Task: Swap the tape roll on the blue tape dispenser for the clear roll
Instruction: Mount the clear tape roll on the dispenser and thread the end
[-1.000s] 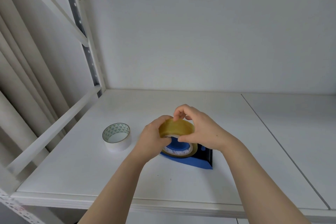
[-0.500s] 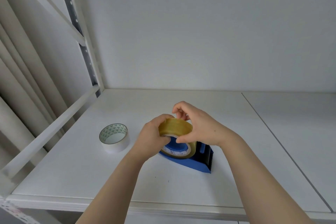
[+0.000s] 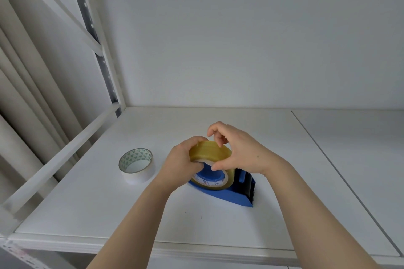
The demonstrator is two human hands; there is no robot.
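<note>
A blue tape dispenser [image 3: 235, 195] lies on its side on the white shelf [image 3: 109, 214], its black toothed cutter pointing right. A yellowish clear tape roll [image 3: 215, 152] sits on the dispenser's blue hub. My left hand [image 3: 179, 166] grips the roll's left side with the thumb inside its core. My right hand [image 3: 240, 150] holds the roll's right side, thumb on its lower edge and fingers curled over its top. A white tape roll [image 3: 136, 166] with a green-patterned core lies flat to the left, apart from both hands.
The shelf has a white back wall and a metal upright with a slanted brace [image 3: 100, 67] at the left. A seam [image 3: 341, 177] runs across the shelf board on the right. The shelf's front edge [image 3: 196, 249] is close to me.
The hands stay on the clear roll; my right fingers have shifted slightly on its top edge. The view has tilted a little.
</note>
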